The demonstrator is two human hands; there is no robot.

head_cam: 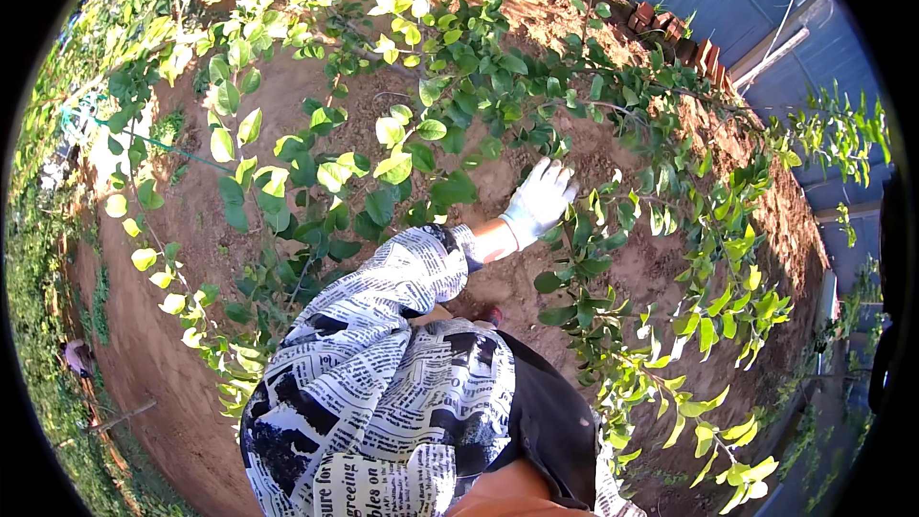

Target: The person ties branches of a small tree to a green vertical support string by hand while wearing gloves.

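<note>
My left hand (540, 202), in a white work glove with dirty fingertips, reaches out among the leafy branches of a small tree. Its fingers are bent and point away from me. Leaves of a low branch (581, 248) lie right beside and below the glove. Whether the fingers pinch a stem is hidden by the hand itself. Farther out, another leafy branch (502, 68) crosses above the bare soil (495, 183). My right hand is out of view; only a bit of its patterned sleeve (610, 485) shows at the bottom.
Leafy shoots (391, 151) spread on my left, and a long branch (689, 395) hangs on my right. A green cord (183, 152) runs through the left foliage. Red bricks (707, 61) stand by a blue metal wall (725, 3). A person (77, 357) is far left.
</note>
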